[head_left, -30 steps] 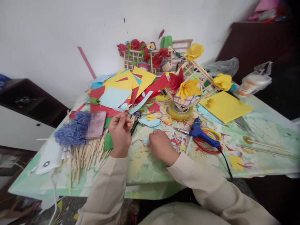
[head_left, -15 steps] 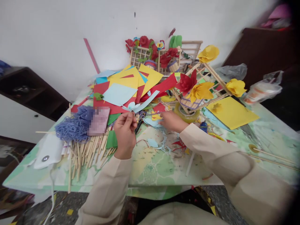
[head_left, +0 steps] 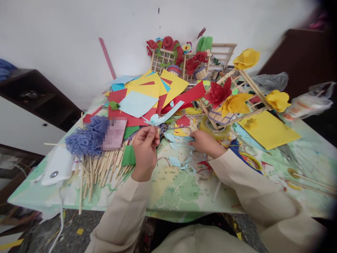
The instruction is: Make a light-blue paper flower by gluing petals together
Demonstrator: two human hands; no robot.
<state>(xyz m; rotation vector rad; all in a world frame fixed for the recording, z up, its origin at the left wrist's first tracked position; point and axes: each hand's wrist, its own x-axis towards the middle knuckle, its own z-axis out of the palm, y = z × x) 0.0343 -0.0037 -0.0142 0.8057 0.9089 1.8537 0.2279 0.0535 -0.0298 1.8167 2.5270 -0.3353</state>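
Note:
My left hand (head_left: 145, 144) is closed in a pinch on the thin stem of a light-blue paper flower (head_left: 154, 119). Pale blue strips spread from the flower, the longer one rising to the right. Over the scraps, my right hand (head_left: 206, 143) is closed, thumb and fingertips together on a light-blue paper petal (head_left: 188, 138), partly hidden by the fingers. More loose blue petals (head_left: 174, 161) and curled cut scraps lie on the patterned tablecloth just left of and below that hand.
Behind my hands lie stacked coloured papers (head_left: 143, 88). Purple yarn (head_left: 84, 137) and wooden sticks (head_left: 98, 174) are at the left. A stick frame with yellow flowers (head_left: 235, 103) leans at the right, beside a tape roll (head_left: 214, 129) and yellow paper (head_left: 273, 131). A white glue gun-like device (head_left: 58, 165) has a cord.
The view has shifted, so most things sit slightly farther right. My right hand has drawn back a little from the petals, exposing more of them, with one in its fingertips. My left hand still holds the flower.

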